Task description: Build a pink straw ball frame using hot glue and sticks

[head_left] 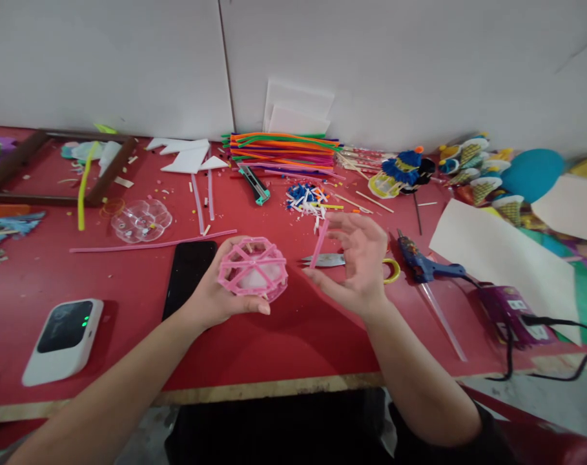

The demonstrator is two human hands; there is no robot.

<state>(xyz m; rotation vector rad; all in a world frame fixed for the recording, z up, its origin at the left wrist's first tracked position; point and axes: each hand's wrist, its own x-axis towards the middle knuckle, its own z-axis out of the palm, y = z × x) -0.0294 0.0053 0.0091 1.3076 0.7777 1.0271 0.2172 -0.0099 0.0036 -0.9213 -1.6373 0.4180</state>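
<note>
Here, pink frame (253,263) held; label (517,304) blurred.

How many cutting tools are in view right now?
2. The green utility knife lies in front of the bundle of colorful sticks; the scissors lie partly hidden behind the right hand. Others may be hidden.

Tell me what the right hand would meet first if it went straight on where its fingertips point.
Probably the pink frame in the left hand: the right hand points toward it, holding a pink strip. Depth is unclear, so it might miss.
</note>
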